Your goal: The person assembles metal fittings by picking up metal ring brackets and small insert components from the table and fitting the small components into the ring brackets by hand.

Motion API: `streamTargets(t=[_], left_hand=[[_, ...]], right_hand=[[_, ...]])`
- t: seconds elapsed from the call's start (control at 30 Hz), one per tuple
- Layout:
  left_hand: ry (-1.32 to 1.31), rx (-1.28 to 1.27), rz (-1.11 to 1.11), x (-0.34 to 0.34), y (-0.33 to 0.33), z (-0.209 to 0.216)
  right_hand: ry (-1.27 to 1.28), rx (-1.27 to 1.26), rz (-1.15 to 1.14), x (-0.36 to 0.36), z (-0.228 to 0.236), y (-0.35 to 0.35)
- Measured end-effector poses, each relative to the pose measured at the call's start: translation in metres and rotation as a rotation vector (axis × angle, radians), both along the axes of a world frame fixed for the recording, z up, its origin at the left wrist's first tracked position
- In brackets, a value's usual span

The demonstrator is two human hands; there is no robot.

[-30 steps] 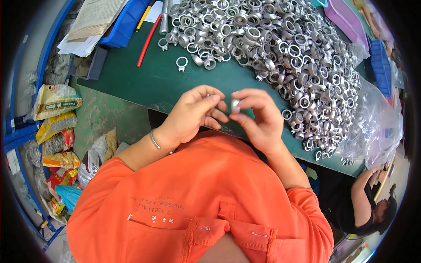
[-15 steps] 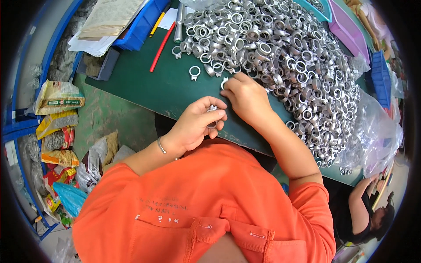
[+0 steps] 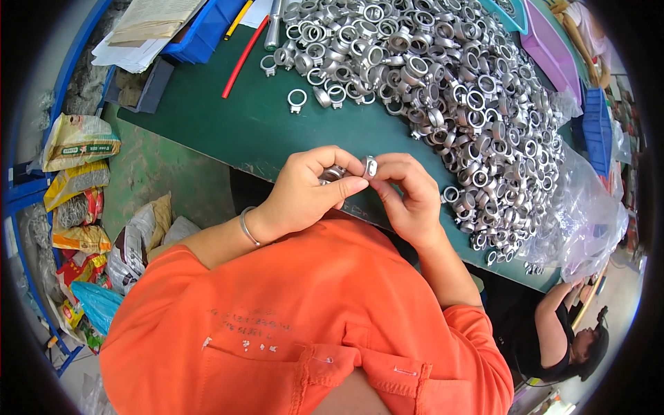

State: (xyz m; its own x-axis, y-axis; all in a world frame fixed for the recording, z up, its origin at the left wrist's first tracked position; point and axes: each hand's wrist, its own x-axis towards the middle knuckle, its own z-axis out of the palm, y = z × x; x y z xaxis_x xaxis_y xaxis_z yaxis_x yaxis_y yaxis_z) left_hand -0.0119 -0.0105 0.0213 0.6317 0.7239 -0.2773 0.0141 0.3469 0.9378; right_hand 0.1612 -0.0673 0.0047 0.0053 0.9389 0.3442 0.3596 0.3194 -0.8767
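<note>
Close in front of my body, my left hand (image 3: 311, 185) and my right hand (image 3: 408, 197) meet at the table's near edge. Pinched between their fingertips is a small silver metal ring (image 3: 370, 167), its lug side turned up. Another metal ring (image 3: 333, 173) is tucked in the curled fingers of my left hand, partly hidden. Beyond my hands a large heap of metal rings (image 3: 429, 69) covers the green table (image 3: 228, 131). A single loose ring (image 3: 297, 101) lies apart at the heap's left side.
A red stick (image 3: 245, 57) and a blue tray (image 3: 204, 34) with papers lie at the far left. Purple (image 3: 553, 48) and blue bins (image 3: 596, 131) stand right of the heap, beside clear plastic bags (image 3: 581, 214). Sacks (image 3: 81, 142) line the left floor. Another person (image 3: 560, 339) sits at right.
My right hand has come back from the heap's edge with a ring and joined my left hand. The view has shifted slightly.
</note>
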Motion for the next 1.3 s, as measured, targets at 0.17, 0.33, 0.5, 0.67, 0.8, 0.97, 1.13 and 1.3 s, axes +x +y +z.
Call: streamTargets(t=[0.17,0.33,0.5,0.67,0.8,0.97,1.13,1.3], left_hand=[[0.004,0.235,0.008,-0.001,-0.004,-0.003],[-0.068,0.623,-0.018,-0.001,-0.004,-0.015],[-0.267,-0.548,0.071,-0.005,0.003,-0.005],[-0.28,-0.745,-0.016,-0.013,0.0,-0.026],[-0.213,-0.699,-0.01,-0.014,0.001,-0.02],[-0.113,-0.599,0.021,-0.013,0.003,-0.008],[-0.181,-0.441,0.192,-0.017,0.004,-0.019],[-0.153,-0.352,0.138,-0.012,0.008,-0.014]], right_hand=[[0.644,-0.466,-0.026,-0.002,0.005,-0.007],[0.748,-0.596,0.098,-0.002,0.01,-0.005],[0.223,0.021,0.126,-0.003,0.007,-0.001],[-0.123,0.115,0.084,-0.014,0.021,0.027],[-0.431,0.092,-0.127,-0.028,0.006,0.069],[-0.625,-0.044,-0.113,-0.034,-0.003,0.09],[0.015,-0.361,0.109,-0.013,-0.001,0.058],[-0.007,-0.134,0.226,0.0,-0.001,0.032]])
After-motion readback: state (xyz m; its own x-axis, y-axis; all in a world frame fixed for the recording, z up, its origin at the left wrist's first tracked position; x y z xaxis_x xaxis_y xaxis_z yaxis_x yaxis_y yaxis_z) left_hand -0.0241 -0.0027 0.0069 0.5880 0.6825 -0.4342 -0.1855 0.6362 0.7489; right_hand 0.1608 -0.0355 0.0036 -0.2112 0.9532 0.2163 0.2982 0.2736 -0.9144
